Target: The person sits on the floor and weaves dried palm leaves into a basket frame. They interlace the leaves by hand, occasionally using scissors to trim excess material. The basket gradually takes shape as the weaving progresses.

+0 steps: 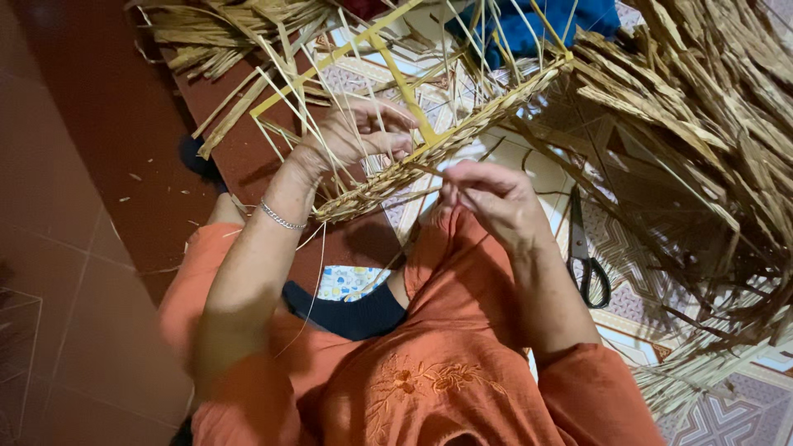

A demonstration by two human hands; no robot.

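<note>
Much of the woven straw piece (413,161) is hard to read: its loose strands cross over the yellow frame (396,74) and blur together toward 12 o'clock, and the picture's top edge cuts the frame off. The heap of dried straw (702,124) at 2 o'clock runs out of view at the right edge. A blue cloth (529,21) at 12 o'clock shows only in part behind the strands.

The left hand (351,136) sits at 11 o'clock of the picture's centre, fingers curled around the woven rim and some upright strands, closed on them. The right hand (491,198) lies just past centre at 1 o'clock, fingertips pinched together on a thin strand (429,194) that leads back to the rim; the strand itself is barely visible. The woven piece stretches between the two hands and beyond them toward 1 o'clock, touching the left hand and just beside the right.

A pair of scissors (588,260) lies on the patterned mat (628,322) at 3 o'clock, near the right forearm. Open red floor (83,165) spreads at 9 o'clock; the right side is crowded by straw.
</note>
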